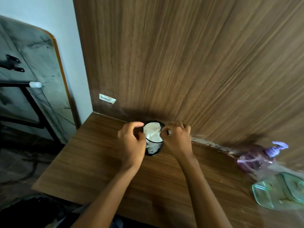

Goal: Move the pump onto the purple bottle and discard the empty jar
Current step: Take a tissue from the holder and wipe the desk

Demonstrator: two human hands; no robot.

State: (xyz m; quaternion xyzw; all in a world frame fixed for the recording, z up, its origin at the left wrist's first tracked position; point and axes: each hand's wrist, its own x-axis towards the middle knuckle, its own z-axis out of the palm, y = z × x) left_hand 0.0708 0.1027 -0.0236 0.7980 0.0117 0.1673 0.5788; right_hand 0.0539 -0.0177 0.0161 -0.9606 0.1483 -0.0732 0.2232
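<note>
Both grips pinch white liner (pixel 152 131) in black mesh bin (pixel 153 148) | purple bottle (pixel 256 159), green jar (pixel 279 193) well right.

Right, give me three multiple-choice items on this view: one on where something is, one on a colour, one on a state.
1. Where is the black mesh cup?
A. at the near edge of the table
B. between the two hands, near the wood wall
C. on the floor

2. What colour is the pump on the bottle at the right?
A. purple
B. red
C. black

3. What state is the mesh cup in?
A. tipped on its side
B. upright with white material inside
C. upright and bare inside

Answers:
1 B: the left hand and right hand are on either side of it, close to the wall.
2 A: the pump head is pale purple, like the purple bottle under it.
3 B: its rim faces up and white liner fills the opening.
</note>
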